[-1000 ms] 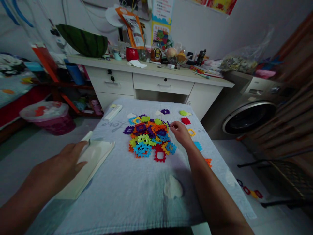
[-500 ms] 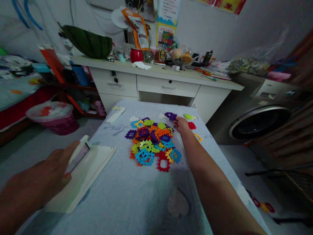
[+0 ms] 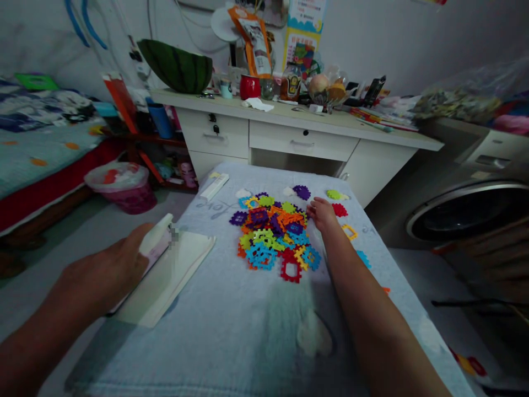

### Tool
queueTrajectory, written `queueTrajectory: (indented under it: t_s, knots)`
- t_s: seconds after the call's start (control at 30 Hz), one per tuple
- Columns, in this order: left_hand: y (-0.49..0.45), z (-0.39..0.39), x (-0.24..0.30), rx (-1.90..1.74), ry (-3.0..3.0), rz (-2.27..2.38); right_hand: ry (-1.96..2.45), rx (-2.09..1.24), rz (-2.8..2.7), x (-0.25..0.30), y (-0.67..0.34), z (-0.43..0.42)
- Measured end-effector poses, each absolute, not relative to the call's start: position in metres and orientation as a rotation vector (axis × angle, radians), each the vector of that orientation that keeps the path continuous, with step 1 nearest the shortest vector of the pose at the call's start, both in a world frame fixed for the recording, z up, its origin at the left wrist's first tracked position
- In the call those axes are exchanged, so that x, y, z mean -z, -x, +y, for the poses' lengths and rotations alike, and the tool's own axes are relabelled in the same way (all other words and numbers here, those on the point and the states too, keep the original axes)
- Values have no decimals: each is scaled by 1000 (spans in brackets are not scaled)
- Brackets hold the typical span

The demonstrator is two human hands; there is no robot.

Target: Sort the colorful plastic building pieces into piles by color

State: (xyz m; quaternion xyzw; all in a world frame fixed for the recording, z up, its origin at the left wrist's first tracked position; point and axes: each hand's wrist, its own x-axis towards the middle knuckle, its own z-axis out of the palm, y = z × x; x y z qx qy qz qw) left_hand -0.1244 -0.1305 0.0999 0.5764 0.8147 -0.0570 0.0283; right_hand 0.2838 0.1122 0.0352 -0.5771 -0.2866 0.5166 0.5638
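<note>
My left hand [image 3: 111,264] is wrapped round a white phone [image 3: 159,240] with a pale lilac edge, tilted above a white folded sheet [image 3: 182,262] at the table's left side. A pile of interlocking plastic tiles [image 3: 264,237] in purple, orange, lime, blue, yellow and red lies mid-table. Beside the pile's far right edge is my right hand [image 3: 323,214], its fingers slightly bent and apart, with nothing visible in them. Just beyond it a purple tile [image 3: 302,192] lies by itself. A lime tile [image 3: 334,194], a red tile [image 3: 339,209] and a yellow tile [image 3: 350,231] lie to its right.
The table [image 3: 231,336] has a pale blue cloth. A white box [image 3: 215,186] lies at its far left corner. Behind stands a white desk [image 3: 219,132] bearing a watermelon half [image 3: 176,69]. A washing machine [image 3: 450,182] is at right, a pink bin [image 3: 124,187] at left.
My right hand has let go of the purple tile and drawn back a little towards the pile. The camera view has turned left; the left hand still holds the phone.
</note>
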Motion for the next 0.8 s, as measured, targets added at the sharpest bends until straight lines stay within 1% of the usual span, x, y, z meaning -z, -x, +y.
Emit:
queueTrajectory:
  t_s: [0.13,0.23,0.33,0.47,0.63,0.8]
  knots:
    - [118,-133,-110,270,-1756,2464,1338,-1098,-874,-41,-290,82]
    - [122,-133,-107,247,-1792,2453,1354,-959,-981,-48,-294,64]
    - [127,-133,-100,218,-1844,2472,1356,-895,-1078,-54,-293,48]
    - [126,-135,-97,179,-1926,2451,1324,-959,-1195,-59,-284,19]
    - [121,-136,-101,249,-1893,2464,1275,-1112,-1320,-63,-278,-23]
    - [123,-136,-100,251,-1863,2501,1246,-1056,-1450,-61,-287,-52]
